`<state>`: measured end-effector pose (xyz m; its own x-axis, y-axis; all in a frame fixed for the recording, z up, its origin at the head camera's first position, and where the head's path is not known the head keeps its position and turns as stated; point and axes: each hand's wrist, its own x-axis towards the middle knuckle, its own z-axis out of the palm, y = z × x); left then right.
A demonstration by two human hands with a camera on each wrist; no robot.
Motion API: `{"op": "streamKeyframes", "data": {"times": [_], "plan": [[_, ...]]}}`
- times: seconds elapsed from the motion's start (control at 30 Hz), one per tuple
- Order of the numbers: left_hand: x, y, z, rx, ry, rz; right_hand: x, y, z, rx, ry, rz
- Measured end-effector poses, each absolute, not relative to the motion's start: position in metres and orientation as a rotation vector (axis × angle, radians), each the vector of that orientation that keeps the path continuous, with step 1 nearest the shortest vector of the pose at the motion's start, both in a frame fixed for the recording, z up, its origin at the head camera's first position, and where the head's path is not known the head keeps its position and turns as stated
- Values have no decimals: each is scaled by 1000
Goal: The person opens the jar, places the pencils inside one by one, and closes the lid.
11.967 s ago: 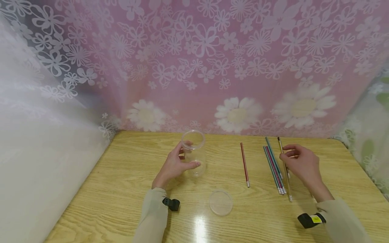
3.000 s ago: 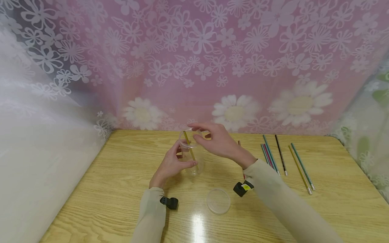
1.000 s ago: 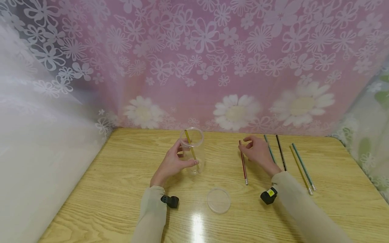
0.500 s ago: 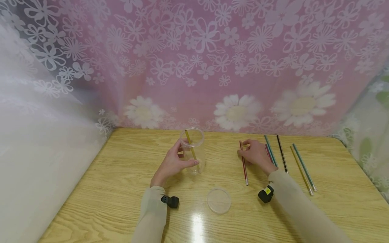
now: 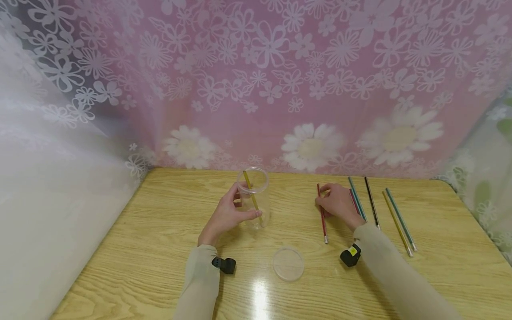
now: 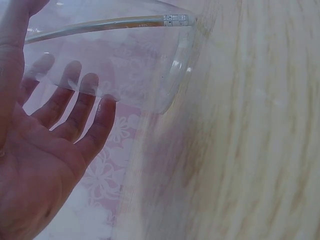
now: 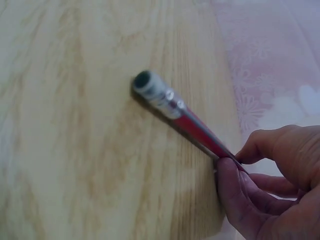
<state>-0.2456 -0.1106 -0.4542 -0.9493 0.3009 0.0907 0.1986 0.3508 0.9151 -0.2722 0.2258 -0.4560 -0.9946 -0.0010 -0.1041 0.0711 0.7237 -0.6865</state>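
My left hand (image 5: 230, 213) grips a clear plastic jar (image 5: 262, 202) from its left side, thumb across the front, fingers behind. Inside the upright jar leans a yellow pencil (image 5: 254, 200); its metal ferrule (image 6: 175, 20) sits at the jar's base in the left wrist view. My right hand (image 5: 338, 202) pinches a red pencil (image 5: 323, 222) between thumb and fingertips, near its far end. In the right wrist view the red pencil (image 7: 197, 130) points its eraser end toward the camera, close over the table.
A round clear lid (image 5: 288, 264) lies on the wooden table (image 5: 160, 275) in front of the jar. Right of my right hand lie a teal pencil (image 5: 357, 198), a black pencil (image 5: 372, 202), a yellow pencil (image 5: 398, 224) and another teal pencil (image 5: 401, 220). A flowered curtain (image 5: 240, 89) hangs behind.
The yellow pencil has gone into the jar since the oldest frame. My right hand has since moved from the jar to the red pencil and taken hold of it. The left hand stays on the jar.
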Motion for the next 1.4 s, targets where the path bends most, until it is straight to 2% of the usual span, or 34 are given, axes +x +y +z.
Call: {"op": "streamKeyframes", "data": {"times": [0.43, 1.4], "plan": [[-243, -112, -452, 476, 2492, 1682, -261, 230, -444, 38, 2835, -1228], [-245, -111, -452, 455, 2494, 1674, -241, 221, -368, 0, 2763, -1590]]}}
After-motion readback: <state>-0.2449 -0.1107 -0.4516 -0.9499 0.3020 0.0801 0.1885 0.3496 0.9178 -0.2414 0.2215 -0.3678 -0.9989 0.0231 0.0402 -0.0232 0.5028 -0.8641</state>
